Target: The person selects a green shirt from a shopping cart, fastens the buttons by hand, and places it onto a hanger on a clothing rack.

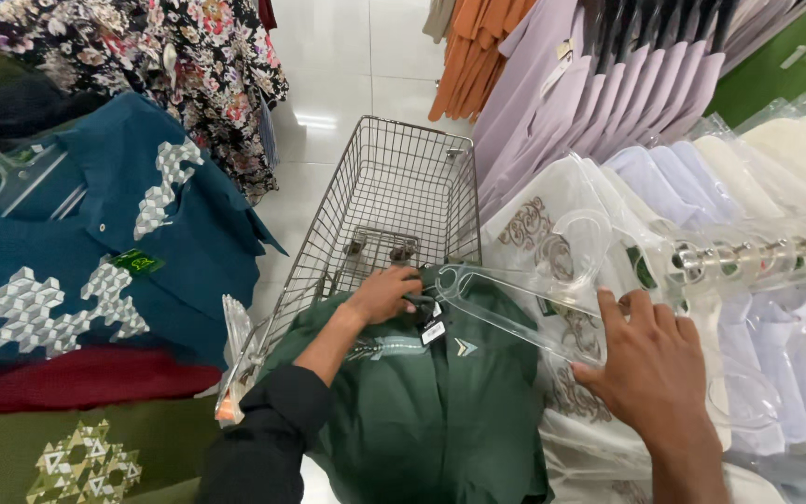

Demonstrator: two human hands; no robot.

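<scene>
A dark green shirt (440,411) lies over the near end of a wire shopping cart (394,187). My left hand (384,294), in a black sleeve, grips the shirt at its collar beside a small hang tag (433,331). My right hand (650,369) holds one end of a clear plastic hanger (515,303), which reaches across to the collar. The hanger's hook end sits near my left hand.
White and cream shirts (785,308) hang on clear hangers along a rail (757,254) at right, with lilac shirts (599,93) and orange ones (478,47) behind. Teal patterned shirts (95,243) and a floral garment (188,65) hang at left. Pale floor tiles (347,84) lie beyond the cart.
</scene>
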